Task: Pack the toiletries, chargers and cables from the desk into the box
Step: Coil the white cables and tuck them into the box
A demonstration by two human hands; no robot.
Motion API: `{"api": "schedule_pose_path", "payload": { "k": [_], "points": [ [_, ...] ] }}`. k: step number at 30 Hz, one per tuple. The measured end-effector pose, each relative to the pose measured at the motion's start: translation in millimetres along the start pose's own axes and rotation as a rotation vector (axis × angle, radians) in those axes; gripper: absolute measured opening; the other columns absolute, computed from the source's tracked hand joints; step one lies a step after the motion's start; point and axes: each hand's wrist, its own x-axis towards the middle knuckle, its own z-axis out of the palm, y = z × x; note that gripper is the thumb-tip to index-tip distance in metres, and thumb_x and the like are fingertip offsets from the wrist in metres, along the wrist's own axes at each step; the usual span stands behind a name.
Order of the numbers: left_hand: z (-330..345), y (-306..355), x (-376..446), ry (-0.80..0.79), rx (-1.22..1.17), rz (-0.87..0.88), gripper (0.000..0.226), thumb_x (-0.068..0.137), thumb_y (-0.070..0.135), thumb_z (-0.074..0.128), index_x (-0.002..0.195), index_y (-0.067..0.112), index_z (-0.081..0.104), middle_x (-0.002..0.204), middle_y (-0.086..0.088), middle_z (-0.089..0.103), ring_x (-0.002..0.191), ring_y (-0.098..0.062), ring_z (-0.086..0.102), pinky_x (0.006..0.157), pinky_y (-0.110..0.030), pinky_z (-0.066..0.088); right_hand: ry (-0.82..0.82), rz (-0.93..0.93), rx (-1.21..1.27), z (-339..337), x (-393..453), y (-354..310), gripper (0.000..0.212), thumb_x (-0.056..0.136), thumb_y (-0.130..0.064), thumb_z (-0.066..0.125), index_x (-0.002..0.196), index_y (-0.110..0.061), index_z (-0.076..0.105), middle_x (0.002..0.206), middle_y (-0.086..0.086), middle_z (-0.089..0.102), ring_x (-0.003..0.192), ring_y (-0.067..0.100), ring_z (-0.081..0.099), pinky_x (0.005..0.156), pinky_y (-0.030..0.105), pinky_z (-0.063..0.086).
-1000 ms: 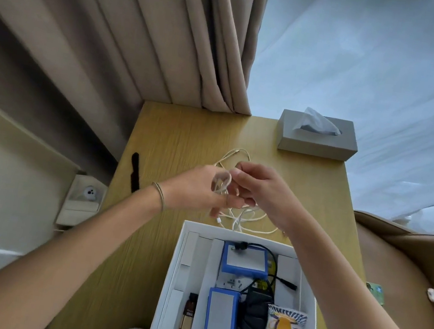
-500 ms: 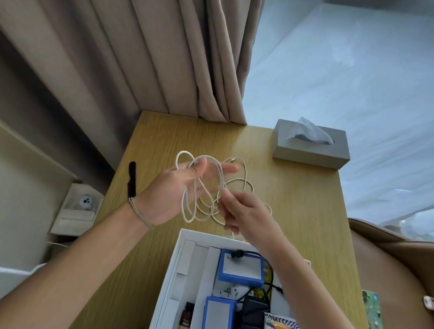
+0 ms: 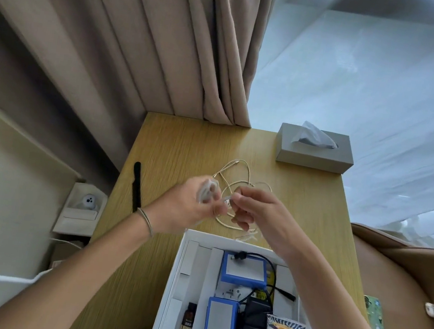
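From the head camera, both hands worked a white cable (image 3: 229, 194) above the wooden desk (image 3: 174, 143), just beyond the open white box (image 3: 187, 241). The left hand (image 3: 189, 208), spread open half a second earlier, had closed around a small blurred coil; the right hand (image 3: 256, 212) pinched the strand beside it. Loose loops lay on the desk, so winding seemed unfinished before the cable could join the chargers already boxed

grey tissue box (image 3: 313, 153), beige curtain (image 3: 149, 41)
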Motion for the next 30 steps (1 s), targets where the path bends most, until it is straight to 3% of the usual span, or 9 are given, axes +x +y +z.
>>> {"api": "schedule_pose_path", "payload": {
  "k": [2, 7, 12, 15, 17, 20, 23, 27, 30],
  "points": [
    [9, 5, -4, -0.151, 0.011, 0.054, 0.019, 0.09, 0.055, 0.062, 0.083, 0.039, 0.07, 0.062, 0.02, 0.059, 0.052, 0.003, 0.049, 0.055, -0.014, 0.04, 0.013, -0.054, -0.04, 3, 1, -9, 0.024, 0.103, -0.011, 0.049, 0.085, 0.0, 0.058, 0.068, 0.012, 0.044, 0.057, 0.018, 0.038, 0.055, 0.024, 0.035],
    [10, 6, -10, 0.024, -0.292, 0.074, 0.042, 0.1, 0.04, 0.044, 0.071, 0.03, 0.072, 0.057, 0.0, 0.043, 0.048, -0.009, 0.034, 0.048, -0.026, 0.027, 0.063, -0.106, -0.087, 7, 2, -11, 0.025, 0.104, -0.017, 0.048, 0.084, -0.003, 0.056, 0.073, 0.013, 0.041, 0.062, 0.024, 0.033, 0.055, 0.029, 0.033],
    [11, 6, -13, 0.258, -0.311, -0.01, 0.039, 0.105, 0.037, 0.039, 0.118, 0.02, 0.071, 0.081, -0.005, 0.064, 0.057, -0.008, 0.047, 0.051, -0.023, 0.038, 0.106, -0.056, -0.166, 8, 1, 2, 0.037, 0.107, -0.02, 0.04, 0.074, -0.007, 0.05, 0.062, 0.004, 0.037, 0.054, 0.016, 0.035, 0.057, 0.035, 0.035],
    [11, 12, -14, 0.274, -0.584, -0.022, 0.047, 0.105, 0.037, 0.033, 0.12, 0.008, 0.067, 0.116, -0.01, 0.072, 0.098, -0.014, 0.069, 0.079, -0.034, 0.054, 0.115, -0.039, -0.366, 19, 0, 14, 0.04, 0.106, -0.027, 0.042, 0.073, -0.008, 0.054, 0.062, 0.004, 0.046, 0.057, 0.02, 0.043, 0.061, 0.041, 0.041],
    [11, 18, -14, 0.24, -0.861, 0.001, 0.05, 0.103, 0.039, 0.031, 0.105, 0.002, 0.064, 0.118, -0.02, 0.07, 0.113, -0.029, 0.067, 0.095, -0.042, 0.054, 0.078, -0.033, -0.483, 32, 1, 21, 0.043, 0.106, -0.032, 0.041, 0.073, -0.007, 0.055, 0.064, 0.004, 0.051, 0.058, 0.02, 0.047, 0.063, 0.045, 0.046],
    [11, 26, -11, 0.28, -1.086, -0.032, 0.046, 0.101, 0.047, 0.034, 0.076, 0.012, 0.051, 0.076, -0.016, 0.066, 0.072, -0.03, 0.069, 0.063, -0.035, 0.06, 0.014, -0.02, -0.55, 44, 1, 28, 0.043, 0.104, -0.039, 0.042, 0.072, -0.014, 0.056, 0.063, 0.002, 0.053, 0.056, 0.018, 0.05, 0.061, 0.045, 0.051],
    [9, 21, -9, 0.458, -0.722, -0.013, 0.045, 0.103, 0.047, 0.037, 0.074, 0.014, 0.047, 0.058, -0.008, 0.049, 0.04, -0.018, 0.045, 0.038, -0.023, 0.038, -0.014, 0.017, -0.377, 35, -4, 29, 0.038, 0.1, -0.037, 0.054, 0.069, -0.016, 0.054, 0.054, -0.007, 0.05, 0.051, 0.014, 0.052, 0.059, 0.035, 0.052],
    [3, 10, -12, 0.485, -0.366, 0.028, 0.045, 0.099, 0.053, 0.038, 0.066, 0.027, 0.052, 0.064, -0.011, 0.056, 0.038, -0.015, 0.044, 0.039, -0.023, 0.036, 0.038, 0.06, -0.047, 7, -15, 17, 0.032, 0.093, -0.032, 0.062, 0.08, -0.003, 0.058, 0.054, -0.002, 0.045, 0.048, 0.016, 0.051, 0.079, 0.045, 0.056],
    [2, 3, -14, 0.339, -0.157, 0.038, 0.053, 0.086, 0.07, 0.044, 0.08, 0.02, 0.059, 0.06, -0.005, 0.061, 0.041, -0.013, 0.049, 0.044, -0.025, 0.041, 0.032, -0.008, 0.101, -6, -22, 5, 0.025, 0.095, -0.025, 0.057, 0.083, -0.004, 0.062, 0.059, 0.002, 0.046, 0.052, 0.018, 0.046, 0.071, 0.041, 0.049]
  ]
}}
